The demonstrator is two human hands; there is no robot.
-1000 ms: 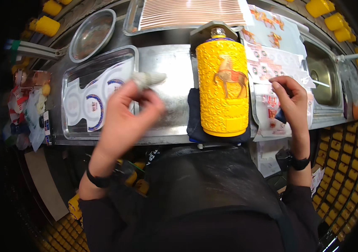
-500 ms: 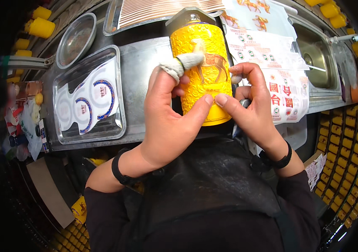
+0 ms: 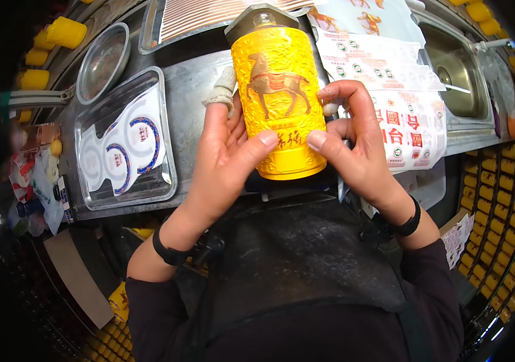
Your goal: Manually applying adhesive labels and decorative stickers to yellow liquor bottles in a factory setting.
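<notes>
A yellow embossed bottle (image 3: pixel 281 72) leans with its clear neck away from me, a brown horse picture (image 3: pixel 277 85) on its front. Below the horse is a small strip of dark characters (image 3: pixel 289 140), between my thumb tips. My left hand (image 3: pixel 224 154) is closed about the bottle's left side, thumb on the lower front, other fingers partly hidden behind. A whitish cloth cover (image 3: pixel 221 87) sits on its index finger. My right hand (image 3: pixel 357 142) grips the right side, thumb pressed near the characters and index finger bent against the edge. A pale covered fingertip shows beneath that index finger.
On the left are a clear tray (image 3: pixel 164 175) of blue-edged decals and a metal bowl (image 3: pixel 103 63). Printed decal sheets (image 3: pixel 390 78) lie at right, beside a sink (image 3: pixel 456 72). Striped sheets (image 3: pixel 209 18) fill a tray at the back. Yellow bottles (image 3: pixel 499 223) stand racked at lower right.
The bottle has shifted slightly left and turned, so the horse faces me more squarely. My left index finger has moved off the horse to the bottle's side. Dark characters now show between my thumbs.
</notes>
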